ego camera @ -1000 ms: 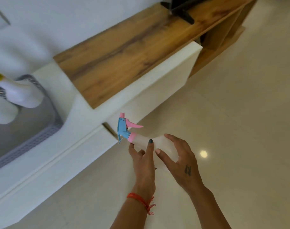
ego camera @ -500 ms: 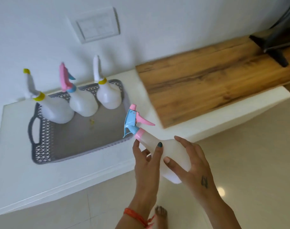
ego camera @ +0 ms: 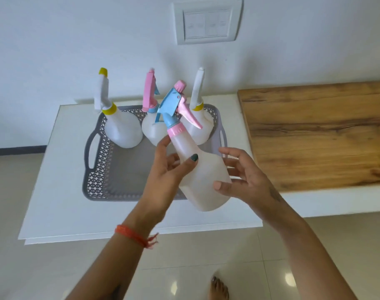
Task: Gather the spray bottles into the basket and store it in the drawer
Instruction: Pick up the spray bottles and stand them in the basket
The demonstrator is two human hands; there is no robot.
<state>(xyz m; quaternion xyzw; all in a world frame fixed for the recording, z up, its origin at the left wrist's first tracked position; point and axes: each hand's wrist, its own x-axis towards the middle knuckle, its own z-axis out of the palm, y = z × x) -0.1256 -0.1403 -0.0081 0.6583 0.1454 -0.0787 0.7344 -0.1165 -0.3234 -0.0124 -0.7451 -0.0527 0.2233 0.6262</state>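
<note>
Translucent plastic spray bottle [ego camera: 203,178] (seemingly empty, so light) sits cradled between left hand [ego camera: 166,180] and right hand [ego camera: 244,180]; grip its body.

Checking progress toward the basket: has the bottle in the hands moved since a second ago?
Yes. The held bottle went from beside the drawer front, right of the basket, to over its near right corner.

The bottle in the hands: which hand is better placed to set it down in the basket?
The left hand, probably. It wraps the bottle near the neck, over the basket; the right hand only steadies the base from the side.
</note>
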